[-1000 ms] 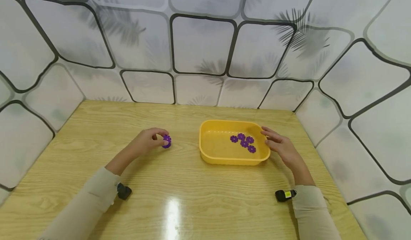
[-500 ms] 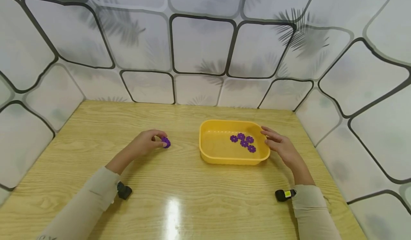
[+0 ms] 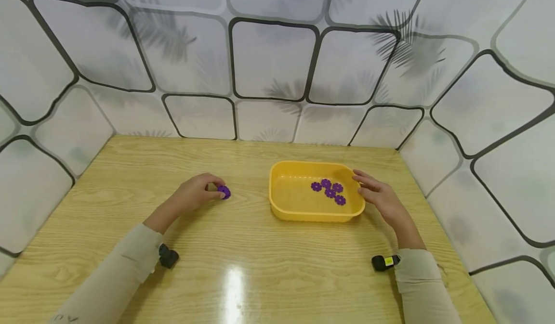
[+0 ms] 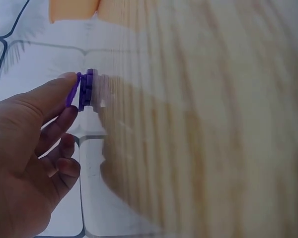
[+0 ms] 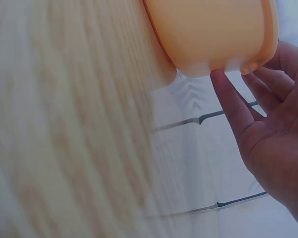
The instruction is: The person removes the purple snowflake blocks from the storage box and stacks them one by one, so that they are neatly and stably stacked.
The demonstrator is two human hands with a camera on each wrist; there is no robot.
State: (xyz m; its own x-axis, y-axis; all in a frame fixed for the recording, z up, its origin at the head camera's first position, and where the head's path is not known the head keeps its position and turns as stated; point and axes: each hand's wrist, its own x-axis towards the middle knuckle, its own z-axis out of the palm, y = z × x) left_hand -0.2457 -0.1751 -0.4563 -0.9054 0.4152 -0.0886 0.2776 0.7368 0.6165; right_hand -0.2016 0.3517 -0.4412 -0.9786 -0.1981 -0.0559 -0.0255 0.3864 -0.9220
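My left hand pinches a purple notched plastic disc between thumb and finger. In the left wrist view the disc leans at an angle, right beside a short stack of like purple discs standing on the table. From the head view the held disc and stack overlap as one purple patch. My right hand rests at the right end of a yellow plastic bin. Its fingers lie fairly straight along the rim, and the thumb touches the outer wall.
Inside the bin lie several purple notched discs, flat on its floor. The wood-grain table meets patterned wall panels at the back and both sides. Black wrist cameras sit at both sleeves.
The purple disc in the left hand has tipped and come slightly left and down against the stack. My right hand and the bin stay where they were.
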